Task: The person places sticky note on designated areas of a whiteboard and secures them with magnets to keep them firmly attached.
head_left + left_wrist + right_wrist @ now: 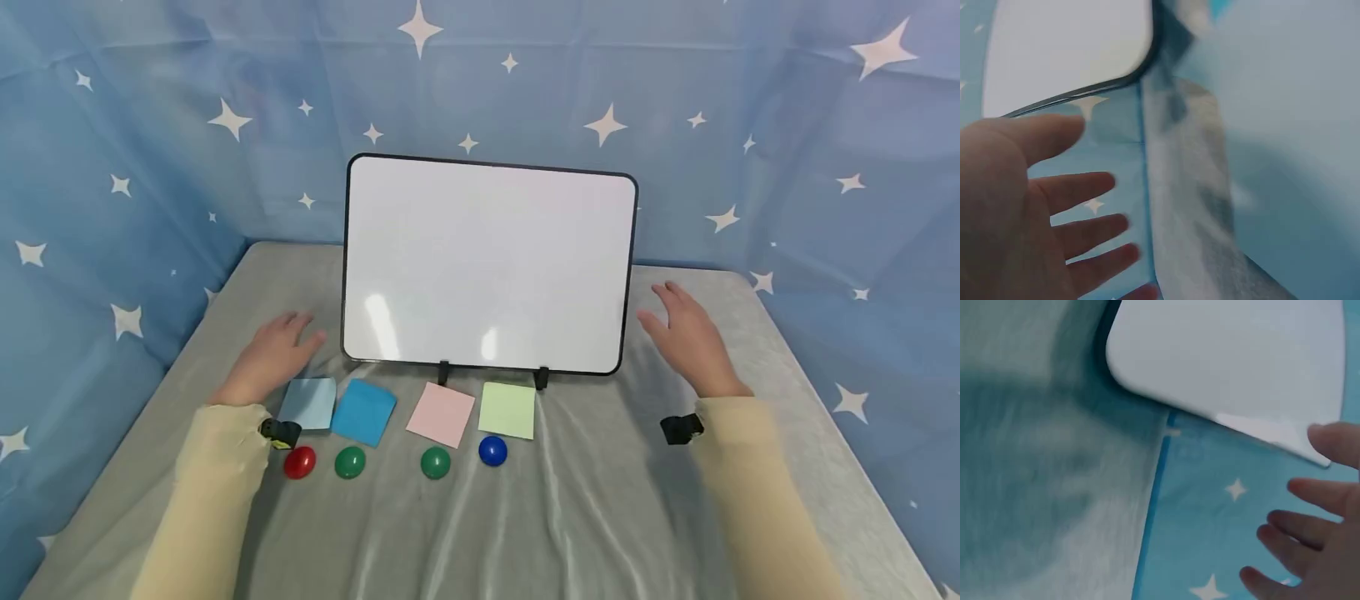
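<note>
A white whiteboard (491, 262) with a black rim stands tilted back on small black stand feet (542, 378). To its left my left hand (272, 354) is held with fingers spread, touching nothing; its fingers also show in the left wrist view. On the other side my right hand (688, 340) reaches beside the board's right edge, fingers extended and holding nothing. Before the board lie a light blue sticky note (309, 402), a blue one (363, 412), a pink one (441, 414) and a light green one (507, 409).
In front of the notes sit a red magnet-like dome (300, 462), two green domes (350, 462) and a dark blue dome (492, 451). A grey cloth (480, 533) covers the table. Blue curtains (750, 100) with white stars hang behind and at the sides.
</note>
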A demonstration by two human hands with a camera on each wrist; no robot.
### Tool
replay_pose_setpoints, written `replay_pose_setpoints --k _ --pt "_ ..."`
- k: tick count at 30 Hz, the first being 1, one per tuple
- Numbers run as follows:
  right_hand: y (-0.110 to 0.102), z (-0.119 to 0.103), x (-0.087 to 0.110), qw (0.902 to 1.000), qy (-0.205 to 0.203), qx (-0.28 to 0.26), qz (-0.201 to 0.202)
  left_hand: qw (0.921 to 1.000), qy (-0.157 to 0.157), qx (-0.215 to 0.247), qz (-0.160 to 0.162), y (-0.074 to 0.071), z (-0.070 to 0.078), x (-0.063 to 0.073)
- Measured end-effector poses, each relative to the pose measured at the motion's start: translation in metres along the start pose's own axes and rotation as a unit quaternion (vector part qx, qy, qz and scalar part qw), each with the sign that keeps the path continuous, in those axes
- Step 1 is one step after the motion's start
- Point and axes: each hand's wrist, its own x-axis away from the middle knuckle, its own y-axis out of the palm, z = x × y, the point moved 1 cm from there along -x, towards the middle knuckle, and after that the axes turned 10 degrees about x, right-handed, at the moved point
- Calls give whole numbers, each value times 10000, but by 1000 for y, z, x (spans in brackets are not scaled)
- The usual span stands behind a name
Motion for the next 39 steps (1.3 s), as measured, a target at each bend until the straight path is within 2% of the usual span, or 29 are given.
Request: replay_pose_setpoints --k 3,8,12,15,17,18,20,22,24,27,29,30,32,36,39 --pt "1 -15 5 9975 -62 -293 647 9989 -35 451 97 -3 1 7" --pt "1 -42 23 9855 -7 -610 1582 9924 -412 1162 47 -10 2 14" --pt "0 -57 32 9756 -100 -803 2043 9812 -464 1871 2 -9 3 15" --pt "1 -67 34 9686 -366 -1064 2218 9701 -476 2379 98 -4 -2 13" --pt "3 -74 35 9654 -543 -1263 2215 9534 -556 2961 183 -1 -8 13" --pt "4 -78 35 9644 -617 -1355 2185 9423 -597 3289 201 1 -11 12" --pt "8 -87 35 9649 -701 -1517 2025 9164 -649 3945 190 3 -17 12" --pt "13 -97 36 9672 -708 -1627 1820 8860 -627 4593 110 5 -22 14" --pt "17 -106 36 9690 -773 -1726 1590 8634 -584 5012 -26 8 -24 18" --pt "23 -119 36 9682 -979 -1875 1336 8356 -581 5458 -215 15 -26 27" --pt "28 -128 36 9648 -1162 -2030 1200 8239 -581 5631 -284 20 -25 34" --pt "30 -132 37 9628 -1248 -2110 1136 8198 -569 5690 -305 22 -25 36" --pt "34 -141 39 9590 -1385 -2270 983 8178 -514 5720 -366 26 -24 40" --pt "40 -158 41 9516 -1584 -2549 663 8196 -461 5689 -498 28 -19 42" --pt "48 -173 35 9459 -1863 -2617 465 8238 -494 5624 -509 27 -20 42"
